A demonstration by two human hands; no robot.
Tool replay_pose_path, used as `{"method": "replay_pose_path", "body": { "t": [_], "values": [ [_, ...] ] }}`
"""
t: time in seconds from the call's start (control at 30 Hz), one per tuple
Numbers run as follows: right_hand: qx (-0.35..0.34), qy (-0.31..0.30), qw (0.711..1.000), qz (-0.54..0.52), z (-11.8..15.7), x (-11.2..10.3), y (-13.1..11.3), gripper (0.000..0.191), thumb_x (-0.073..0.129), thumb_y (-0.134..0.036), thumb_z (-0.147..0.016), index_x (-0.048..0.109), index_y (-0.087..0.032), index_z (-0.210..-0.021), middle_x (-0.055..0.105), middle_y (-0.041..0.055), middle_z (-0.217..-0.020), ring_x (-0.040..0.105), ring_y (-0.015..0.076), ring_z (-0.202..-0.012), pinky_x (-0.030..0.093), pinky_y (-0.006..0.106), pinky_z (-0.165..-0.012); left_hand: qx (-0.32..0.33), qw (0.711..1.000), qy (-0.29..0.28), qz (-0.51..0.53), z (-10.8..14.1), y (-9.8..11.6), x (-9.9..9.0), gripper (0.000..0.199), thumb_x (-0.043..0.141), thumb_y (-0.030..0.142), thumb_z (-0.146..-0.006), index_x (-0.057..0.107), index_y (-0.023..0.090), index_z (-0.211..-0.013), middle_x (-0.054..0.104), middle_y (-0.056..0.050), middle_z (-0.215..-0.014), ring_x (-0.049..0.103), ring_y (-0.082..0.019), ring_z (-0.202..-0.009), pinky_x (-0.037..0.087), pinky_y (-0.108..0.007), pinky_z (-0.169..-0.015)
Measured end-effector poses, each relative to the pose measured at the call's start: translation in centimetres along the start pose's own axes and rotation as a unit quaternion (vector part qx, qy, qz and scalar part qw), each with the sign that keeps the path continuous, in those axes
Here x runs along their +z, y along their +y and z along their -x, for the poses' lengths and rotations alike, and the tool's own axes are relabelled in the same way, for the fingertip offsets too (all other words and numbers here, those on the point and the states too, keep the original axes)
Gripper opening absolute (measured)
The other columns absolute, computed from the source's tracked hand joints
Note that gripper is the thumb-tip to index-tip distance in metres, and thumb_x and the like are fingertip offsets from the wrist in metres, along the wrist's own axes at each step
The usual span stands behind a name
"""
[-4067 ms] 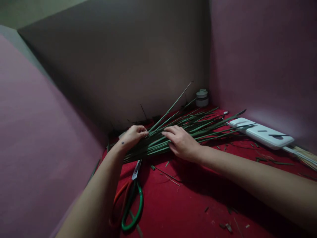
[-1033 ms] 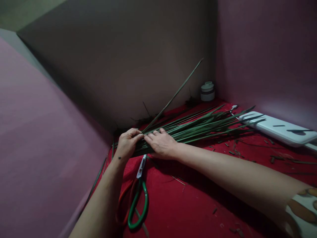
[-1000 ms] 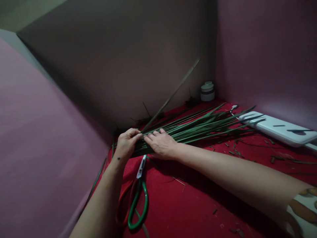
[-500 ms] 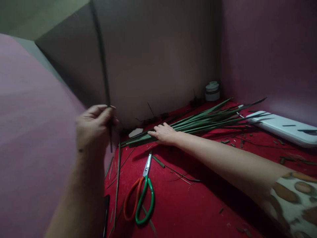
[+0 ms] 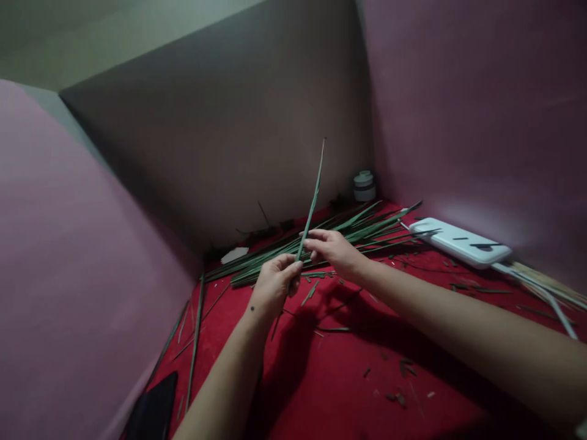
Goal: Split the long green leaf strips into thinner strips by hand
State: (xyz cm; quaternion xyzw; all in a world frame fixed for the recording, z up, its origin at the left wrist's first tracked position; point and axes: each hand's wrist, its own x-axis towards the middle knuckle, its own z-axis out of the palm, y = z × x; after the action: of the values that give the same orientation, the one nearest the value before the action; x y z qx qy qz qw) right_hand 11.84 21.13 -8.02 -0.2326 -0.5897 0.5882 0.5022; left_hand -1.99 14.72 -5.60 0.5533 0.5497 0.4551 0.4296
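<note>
Head view: slim green strip (image 5: pixel 312 206), pale-tipped, slightly tilted, pinched between left fingers (image 5: pixel 293 267); right fingers (image 5: pixel 317 245) alongside, grip unclear.

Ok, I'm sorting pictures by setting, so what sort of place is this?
Probably an indoor corner used for handwork: pink walls flank a red surface, long green strips lie in a pile, and small scraps are strewn nearby.

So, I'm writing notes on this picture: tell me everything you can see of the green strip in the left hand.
The green strip looks like a narrow leaf, tapering to a paler tip. It stands nearly upright, tip leaning right, raised above the red surface. The left hand pinches it; the right hand is just above, touching or nearly.
</note>
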Motion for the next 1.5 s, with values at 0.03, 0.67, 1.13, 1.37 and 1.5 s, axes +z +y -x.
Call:
{"method": "replay_pose_path", "body": {
  "t": [0.03,0.67,1.13,1.37,1.5],
  "values": [
    [0.016,0.022,0.998,-0.049,0.3,-0.7,-0.1,0.021,0.06,-0.03,-0.073,0.06,-0.013,-0.085,0.052,-0.0046,-0.06,0.043,0.0063,-0.046,0.036,0.022,-0.047,-0.003,1.0,-0.013,0.0,0.3,0.0,0.9,0.028,0.068,0.038,-0.064,0.057,0.015,-0.076,0.044,0.008,-0.049,0.037,-0.005,-0.036,0.027,-0.02,-0.036],
    [0.037,0.054,0.995,-0.078,2.7,-2.6,1.2,0.015,0.06,-0.028,-0.07,0.055,-0.014,-0.067,0.055,-0.0026,-0.056,0.046,0.0067,-0.042,0.037,0.021,-0.042,0.016,0.996,0.031,-0.084,2.2,-2.3,4.4,0.027,0.054,0.042,-0.077,0.06,0.016,-0.083,0.056,0.004,-0.057,0.043,-0.008,-0.04,0.033,-0.021,-0.04],
    [0.04,0.072,0.993,-0.088,2.1,-3.6,2.1,0.012,0.055,-0.022,-0.067,0.058,-0.013,-0.075,0.055,-0.0021,-0.056,0.048,0.0076,-0.041,0.039,0.02,-0.038,-0.006,0.995,-0.04,-0.094,2.9,-1.2,2.5,0.027,0.061,0.03,-0.07,0.063,0.013,-0.091,0.064,-0.002,-0.07,0.058,-0.013,-0.055,0.047,-0.025,-0.056],
    [0.042,0.09,0.994,-0.04,2.4,-3.4,1.8,0.009,0.055,-0.023,-0.071,0.053,-0.014,-0.069,0.055,-0.0037,-0.052,0.047,0.0065,-0.036,0.039,0.019,-0.035,0.117,0.912,-0.058,-0.389,3.1,-1.7,2.7,0.026,0.042,0.016,-0.08,0.063,0.016,-0.095,0.065,-0.002,-0.073,0.058,-0.013,-0.063,0.045,-0.024,-0.062],
    [0.061,0.098,0.993,-0.022,2.7,-3.2,1.2,0.01,0.054,-0.022,-0.073,0.051,-0.015,-0.066,0.056,-0.0027,-0.053,0.047,0.0062,-0.035,0.037,0.019,-0.035,0.14,0.88,-0.055,-0.451,2.8,-2.6,3.3,0.036,0.036,0.006,-0.077,0.059,0.014,-0.103,0.063,-0.003,-0.071,0.055,-0.013,-0.057,0.045,-0.025,-0.06]
  ]
}}
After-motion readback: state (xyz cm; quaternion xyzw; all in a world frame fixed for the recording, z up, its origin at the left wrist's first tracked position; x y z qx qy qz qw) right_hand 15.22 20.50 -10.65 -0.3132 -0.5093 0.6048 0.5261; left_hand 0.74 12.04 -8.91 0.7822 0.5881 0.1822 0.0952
